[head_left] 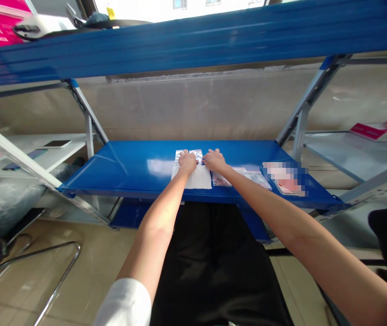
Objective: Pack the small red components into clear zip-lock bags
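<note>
My left hand (187,162) and my right hand (214,160) rest side by side on the blue metal shelf (128,167). Both press on the upper end of a shiny clear plastic bag (189,156), which lies on a white sheet or packet (195,179). The fingers of both hands seem bunched on the bag's top edge. To the right of my right hand lie flat clear bags with reddish contents (242,178). Farther right, a pixelated pink-and-white packet (283,179) lies on the shelf.
A blue shelf beam (193,40) crosses overhead, with steel uprights (310,97) at both sides. A phone (57,143) lies on a white shelf at left. Pink-printed sheets (370,131) lie at right. A chrome chair frame (57,267) stands low at left.
</note>
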{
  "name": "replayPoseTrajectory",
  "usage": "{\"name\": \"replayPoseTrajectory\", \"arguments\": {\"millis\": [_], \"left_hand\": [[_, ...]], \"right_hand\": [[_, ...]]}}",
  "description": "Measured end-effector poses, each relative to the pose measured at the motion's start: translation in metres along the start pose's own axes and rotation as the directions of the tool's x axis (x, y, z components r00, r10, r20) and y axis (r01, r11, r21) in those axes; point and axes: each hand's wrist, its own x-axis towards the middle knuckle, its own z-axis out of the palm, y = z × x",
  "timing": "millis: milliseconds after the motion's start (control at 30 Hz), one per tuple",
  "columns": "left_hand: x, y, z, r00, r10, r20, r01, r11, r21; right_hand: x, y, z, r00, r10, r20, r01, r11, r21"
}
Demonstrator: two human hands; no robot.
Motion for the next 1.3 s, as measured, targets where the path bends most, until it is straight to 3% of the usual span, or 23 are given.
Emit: {"name": "replayPoseTrajectory", "arguments": {"millis": [133,333,433,500,567,633,700,800,933,1000,1100,1300], "left_hand": [[-0.004,0.001,0.002,1.000,0.024,-0.008,-0.024,0.999,0.030],[-0.007,0.004,-0.013,0.997,0.058,-0.058,-0.056,0.998,0.025],[-0.014,0.007,-0.024,0.985,0.073,-0.156,-0.089,0.991,-0.099],[-0.023,0.008,-0.030,0.971,0.053,-0.231,-0.114,0.959,-0.260],[-0.038,0.009,-0.036,0.958,0.017,-0.285,-0.142,0.895,-0.423],[-0.059,0.011,-0.041,0.947,-0.013,-0.320,-0.173,0.821,-0.544],[-0.083,0.012,-0.042,0.946,-0.049,-0.321,-0.172,0.764,-0.622],[-0.118,0.015,-0.036,0.958,-0.130,-0.254,-0.119,0.626,-0.771],[-0.153,0.016,-0.020,0.947,-0.294,-0.133,-0.034,0.321,-0.946],[-0.163,0.015,-0.015,0.948,-0.308,-0.080,-0.001,0.248,-0.969],[-0.171,0.012,-0.016,0.977,-0.210,-0.028,0.025,0.243,-0.970],[-0.179,0.002,-0.026,0.995,-0.092,-0.043,-0.005,0.380,-0.925]], "right_hand": [[-0.003,-0.006,0.003,0.995,0.083,-0.047,-0.083,0.997,0.002],[-0.002,-0.014,-0.008,0.988,0.115,-0.106,-0.106,0.991,0.084],[-0.004,-0.016,-0.016,0.959,0.217,-0.185,-0.165,0.950,0.264],[-0.010,-0.021,-0.022,0.911,0.362,-0.198,-0.195,0.800,0.568],[-0.022,-0.028,-0.025,0.891,0.432,-0.138,-0.121,0.519,0.846],[-0.037,-0.037,-0.027,0.911,0.397,-0.111,-0.011,0.293,0.956],[-0.055,-0.046,-0.027,0.915,0.377,-0.141,0.068,0.199,0.978],[-0.083,-0.060,-0.024,0.891,0.394,-0.223,0.158,0.193,0.968],[-0.124,-0.075,-0.018,0.874,0.381,-0.301,0.240,0.198,0.950],[-0.144,-0.081,-0.014,0.875,0.372,-0.311,0.246,0.213,0.946],[-0.165,-0.084,-0.009,0.882,0.351,-0.314,0.246,0.225,0.943],[-0.175,-0.070,-0.010,0.900,0.343,-0.269,0.221,0.172,0.960]]}}
